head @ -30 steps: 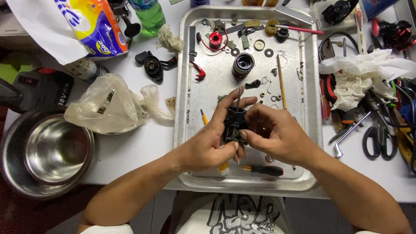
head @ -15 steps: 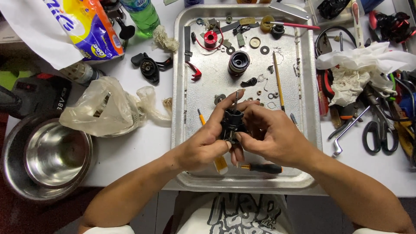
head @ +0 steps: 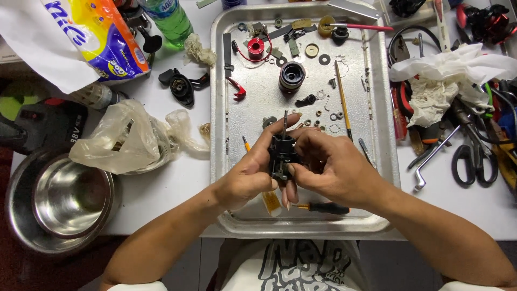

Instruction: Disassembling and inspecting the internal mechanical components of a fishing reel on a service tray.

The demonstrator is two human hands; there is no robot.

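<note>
White table, steel tray (head: 385,134) | yellow-blue package (head: 102,40) top-left | left hand (head: 247,178), right hand (head: 331,170) clamp black reel body (head: 281,156)

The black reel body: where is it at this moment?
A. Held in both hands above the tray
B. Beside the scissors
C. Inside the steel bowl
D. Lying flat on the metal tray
A: the left hand and right hand grip the black reel body over the metal tray.
</note>
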